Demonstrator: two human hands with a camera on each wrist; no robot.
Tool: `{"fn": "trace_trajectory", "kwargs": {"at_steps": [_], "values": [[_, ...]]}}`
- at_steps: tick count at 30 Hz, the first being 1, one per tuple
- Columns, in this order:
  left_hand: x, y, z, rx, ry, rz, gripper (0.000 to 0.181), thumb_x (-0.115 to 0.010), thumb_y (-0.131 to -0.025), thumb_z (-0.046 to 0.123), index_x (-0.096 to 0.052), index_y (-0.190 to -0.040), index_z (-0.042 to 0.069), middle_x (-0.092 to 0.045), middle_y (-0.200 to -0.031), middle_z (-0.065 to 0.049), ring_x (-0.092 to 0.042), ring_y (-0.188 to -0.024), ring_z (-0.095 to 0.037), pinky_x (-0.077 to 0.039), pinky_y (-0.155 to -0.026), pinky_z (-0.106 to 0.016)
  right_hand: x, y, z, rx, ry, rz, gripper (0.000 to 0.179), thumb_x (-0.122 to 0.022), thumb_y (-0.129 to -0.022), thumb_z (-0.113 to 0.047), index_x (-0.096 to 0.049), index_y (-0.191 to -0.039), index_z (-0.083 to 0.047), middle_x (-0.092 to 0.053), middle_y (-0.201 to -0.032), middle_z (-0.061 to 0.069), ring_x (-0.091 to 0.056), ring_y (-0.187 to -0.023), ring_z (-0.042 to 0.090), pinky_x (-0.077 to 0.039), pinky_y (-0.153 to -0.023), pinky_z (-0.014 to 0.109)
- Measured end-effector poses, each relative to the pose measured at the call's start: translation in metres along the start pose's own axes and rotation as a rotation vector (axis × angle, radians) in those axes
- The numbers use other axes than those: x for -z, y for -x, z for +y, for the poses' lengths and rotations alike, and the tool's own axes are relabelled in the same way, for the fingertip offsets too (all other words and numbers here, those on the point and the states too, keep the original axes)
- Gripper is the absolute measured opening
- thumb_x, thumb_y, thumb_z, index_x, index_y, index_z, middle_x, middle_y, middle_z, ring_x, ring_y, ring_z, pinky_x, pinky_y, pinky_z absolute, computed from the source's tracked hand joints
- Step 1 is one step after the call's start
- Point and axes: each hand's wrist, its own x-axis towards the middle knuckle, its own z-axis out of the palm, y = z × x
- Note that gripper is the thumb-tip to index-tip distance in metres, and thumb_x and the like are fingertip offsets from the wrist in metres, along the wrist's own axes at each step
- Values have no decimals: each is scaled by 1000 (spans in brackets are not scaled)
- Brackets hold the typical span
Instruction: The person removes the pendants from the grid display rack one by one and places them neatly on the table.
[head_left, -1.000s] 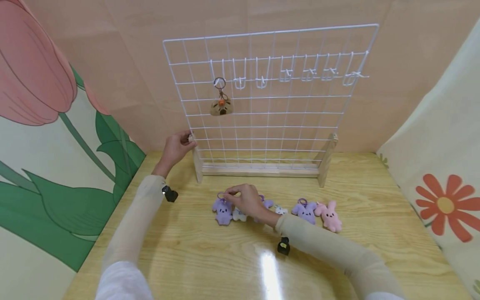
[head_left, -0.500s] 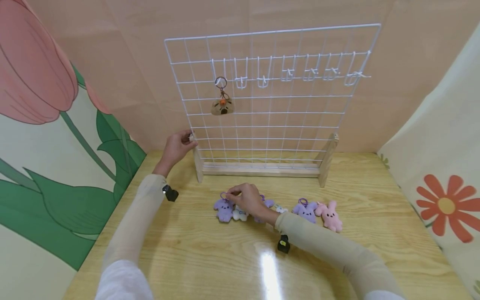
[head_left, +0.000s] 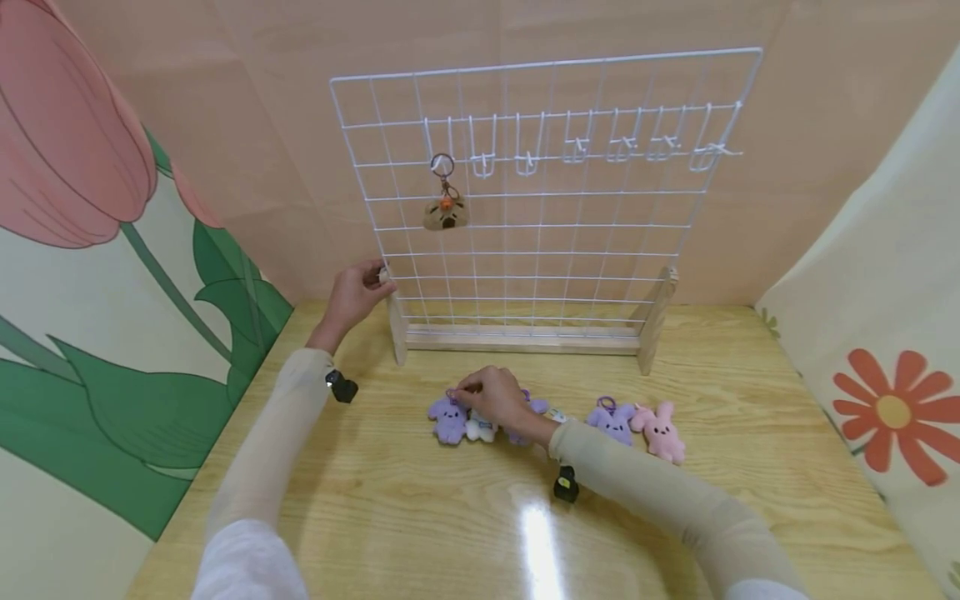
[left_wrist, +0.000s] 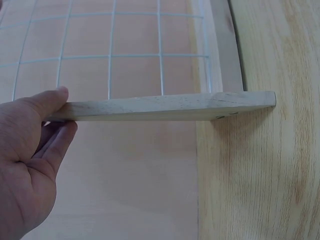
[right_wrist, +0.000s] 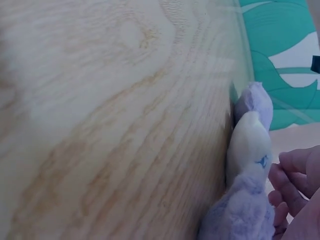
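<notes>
My left hand (head_left: 351, 298) grips the top of the wooden side post (left_wrist: 170, 106) of a white wire grid rack, its thumb on one face and fingers on the other. On the table, my right hand (head_left: 495, 396) pinches the ring at the top of the leftmost purple plush keychain (head_left: 450, 423). That plush lies face up. A white plush keychain (head_left: 481, 428) sits right beside it, under the fingers. Another purple plush (right_wrist: 242, 212) is partly hidden by the right hand in the head view. In the right wrist view, the ring itself does not show.
Several white hooks (head_left: 576, 150) line the grid's upper part. A brown animal-face keychain (head_left: 446, 213) hangs on the leftmost hook. To the right lie a purple plush (head_left: 613, 423) and a pink rabbit plush (head_left: 663, 432). The wooden table (head_left: 420, 525) meets a peach backdrop.
The leftmost purple plush has shifted slightly toward the rack, and its ring now sits lower against the right fingertips. My left hand keeps its grip on the post.
</notes>
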Motion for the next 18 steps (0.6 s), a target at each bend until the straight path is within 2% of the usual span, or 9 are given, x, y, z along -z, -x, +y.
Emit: {"fn": "trace_trajectory", "kwargs": {"at_steps": [4,8,14,18], "values": [[0,0,-1,-1,1,3,51,-73,-96,11,-56,-140,-9,-66,-128,-27,-68,-111,-36,-61,-94,-42,5,-1,-2,-10,11,3,11,-79,-92,-17,-82,-97,-8,-78,-85,-1,-60,-59,4,-50,-51,20],[-1,0,-1,-7,-3,5,50,-73,-96,10,-56,-139,-9,-66,-128,-27,-68,-111,-36,-61,-93,-43,16,-3,-8,35,18,32,13,-79,-91,-16,-81,-100,-6,-78,-88,2,-61,-61,6,-51,-53,20],[0,0,1,-9,-7,1,51,-73,-96,10,-55,-140,-9,-66,-129,-27,-68,-112,-37,-61,-94,-44,44,-8,-28,68,12,67,17,-76,-95,-25,-81,-105,-12,-78,-92,-4,-68,-79,7,-56,-60,24],[0,0,1,-7,0,-1,50,-73,-96,9,-55,-140,-9,-65,-129,-27,-68,-112,-36,-61,-94,-43,65,-13,-45,112,24,112,18,-75,-96,-26,-81,-106,-13,-79,-95,-3,-71,-82,9,-57,-61,23]]}}
